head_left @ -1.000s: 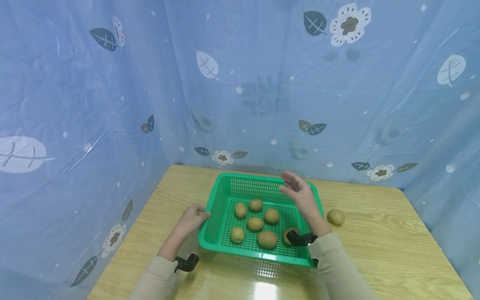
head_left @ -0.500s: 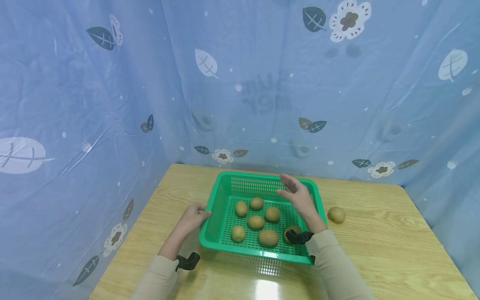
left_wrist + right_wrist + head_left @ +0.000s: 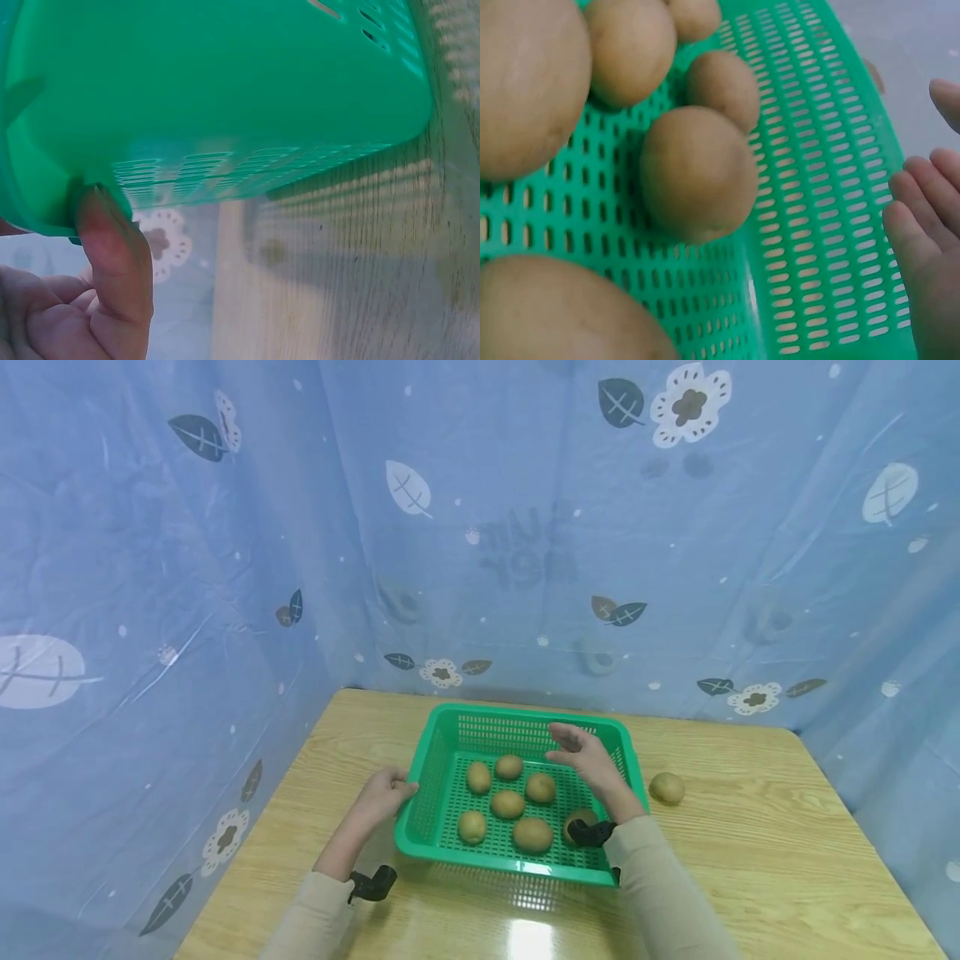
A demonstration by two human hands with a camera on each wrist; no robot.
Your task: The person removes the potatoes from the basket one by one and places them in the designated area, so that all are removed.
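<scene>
Potatoes [image 3: 507, 804], seven of them, lie spread across the bottom of the green basket [image 3: 480, 859]. Only the head view shows the lone potato [image 3: 667, 788] on the table [image 3: 757, 827], just right of the basket. The left hand [image 3: 384, 794] pinches the basket's left rim; the left wrist view shows its thumb on the edge, the other fingers partly hidden. The right hand [image 3: 588, 762] is over the basket's right half, fingers released and slightly bent; the right wrist view cuts it off. A black wrist camera [image 3: 591, 833] partly covers one potato in the basket.
</scene>
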